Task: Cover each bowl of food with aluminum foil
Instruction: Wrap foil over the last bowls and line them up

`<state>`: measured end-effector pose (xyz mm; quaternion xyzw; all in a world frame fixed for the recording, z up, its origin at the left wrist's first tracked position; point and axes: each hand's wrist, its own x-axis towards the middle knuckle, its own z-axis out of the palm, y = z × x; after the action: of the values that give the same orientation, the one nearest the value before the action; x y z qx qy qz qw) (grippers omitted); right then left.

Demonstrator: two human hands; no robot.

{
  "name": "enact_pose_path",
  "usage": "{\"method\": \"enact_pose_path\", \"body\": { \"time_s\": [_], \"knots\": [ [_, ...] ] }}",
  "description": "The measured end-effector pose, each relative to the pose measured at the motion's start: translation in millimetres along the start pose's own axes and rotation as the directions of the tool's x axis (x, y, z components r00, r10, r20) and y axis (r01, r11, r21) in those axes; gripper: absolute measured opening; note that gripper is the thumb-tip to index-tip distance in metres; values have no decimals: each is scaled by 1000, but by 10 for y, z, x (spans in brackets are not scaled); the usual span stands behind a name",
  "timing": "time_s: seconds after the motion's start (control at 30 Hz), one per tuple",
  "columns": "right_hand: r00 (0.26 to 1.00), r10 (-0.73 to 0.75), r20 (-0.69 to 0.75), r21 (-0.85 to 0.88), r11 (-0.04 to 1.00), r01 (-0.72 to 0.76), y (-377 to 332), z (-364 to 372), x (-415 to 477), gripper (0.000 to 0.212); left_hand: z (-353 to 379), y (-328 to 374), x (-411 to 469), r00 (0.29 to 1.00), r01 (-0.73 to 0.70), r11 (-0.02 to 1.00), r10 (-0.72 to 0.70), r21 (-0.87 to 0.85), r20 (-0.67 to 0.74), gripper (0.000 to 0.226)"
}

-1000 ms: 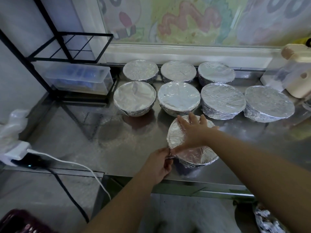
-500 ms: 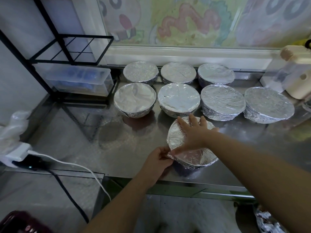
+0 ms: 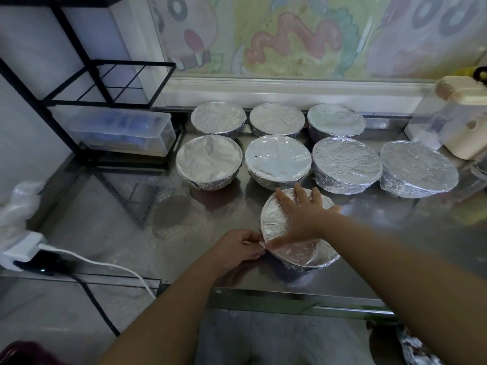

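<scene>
A foil-covered bowl (image 3: 305, 255) stands near the front edge of the steel counter (image 3: 131, 219). My right hand (image 3: 303, 217) lies flat on its foil top, fingers spread. My left hand (image 3: 237, 248) pinches the foil edge at the bowl's left rim. Behind it stand two rows of foil-covered bowls: three at the back (image 3: 276, 118) and several in the middle row (image 3: 278, 159), all wrapped.
A black wire rack (image 3: 110, 83) with a clear plastic box (image 3: 123, 133) stands at the left back. A white power adapter with cable (image 3: 21, 248) lies at the left edge. A cream container (image 3: 463, 122) sits at the right back. Crumpled foil (image 3: 419, 351) shows at bottom right.
My left hand has crept up along the bowl's left rim and now pinches the foil edge there. My right hand stays flat on the top.
</scene>
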<state>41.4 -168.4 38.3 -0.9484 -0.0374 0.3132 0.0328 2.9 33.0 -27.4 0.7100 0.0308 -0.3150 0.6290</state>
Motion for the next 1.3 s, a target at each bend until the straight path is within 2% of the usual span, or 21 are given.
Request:
{"method": "enact_pose_path", "body": {
  "time_s": [0.1, 0.3, 0.4, 0.57, 0.63, 0.7, 0.83, 0.93, 1.07, 1.3],
  "knots": [
    [1000, 4, -2, 1, 1000, -4, -5, 1, -17, 148, 2, 3, -7, 996, 79, 973, -68, -215, 59, 11],
    [1000, 6, -7, -2, 1000, -6, -12, 1, -27, 146, 207, 25, -55, 990, 99, 784, -142, -613, -22, 16],
    [1000, 6, -7, -2, 1000, -6, -9, 4, -27, 146, 302, 41, -86, 971, 79, 712, -214, -697, -109, 26],
    [1000, 0, -9, 1, 1000, 0, -2, 18, -21, 146, 477, 113, -145, 916, 63, 666, -335, -743, -223, 13],
    [1000, 0, -14, -1, 1000, 0, -2, 23, -21, 146, 484, 150, -147, 904, 71, 670, -357, -739, -237, 14],
    [1000, 1, -21, 2, 1000, -1, -7, 26, -21, 145, 426, 219, -160, 915, 111, 715, -345, -690, -211, 18],
    [999, 2, -33, -3, 1000, -2, -13, 43, -11, 146, 208, 451, -167, 937, 250, 840, -336, -481, -99, 25],
    [999, 0, -47, -2, 1000, 0, -11, 54, -2, 147, 117, 660, -153, 938, 331, 888, -346, -320, 12, 23],
    [999, -3, -54, 3, 1000, 3, -5, 66, 2, 147, 121, 846, -150, 916, 401, 878, -376, -261, 141, 26],
    [998, 3, -63, -19, 1000, -4, -17, 50, -8, 145, 90, 935, -107, 890, 451, 853, -406, -263, 209, 40]
  ]
}}
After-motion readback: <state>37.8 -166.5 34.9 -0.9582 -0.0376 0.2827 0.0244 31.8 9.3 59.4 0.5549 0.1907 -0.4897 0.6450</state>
